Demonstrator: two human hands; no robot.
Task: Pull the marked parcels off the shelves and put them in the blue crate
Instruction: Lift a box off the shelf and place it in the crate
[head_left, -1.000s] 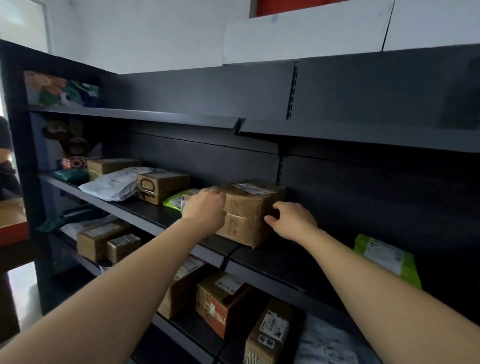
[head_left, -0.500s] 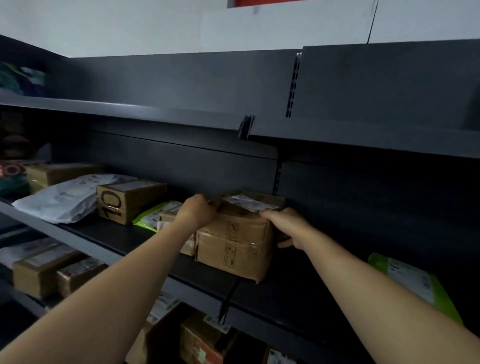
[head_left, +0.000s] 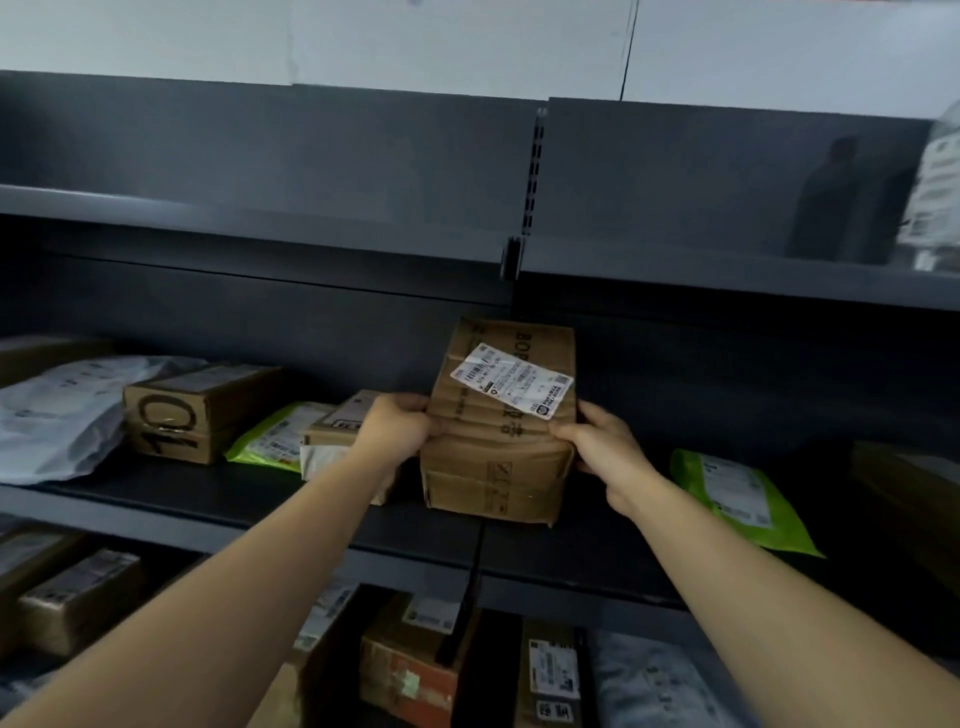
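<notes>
Both hands grip one cardboard parcel (head_left: 493, 467): the left hand (head_left: 397, 431) and right hand (head_left: 602, 447) curl round its opposite sides. It sits on the middle shelf (head_left: 208, 499), one white label (head_left: 511, 387) on top. Two green mailers (head_left: 270, 439) flank it; farther left lies one white bag (head_left: 57, 410).

The single head view looks forward and slightly down, close to the dark shelves (head_left: 363, 525), from just beyond arm's reach.
</notes>
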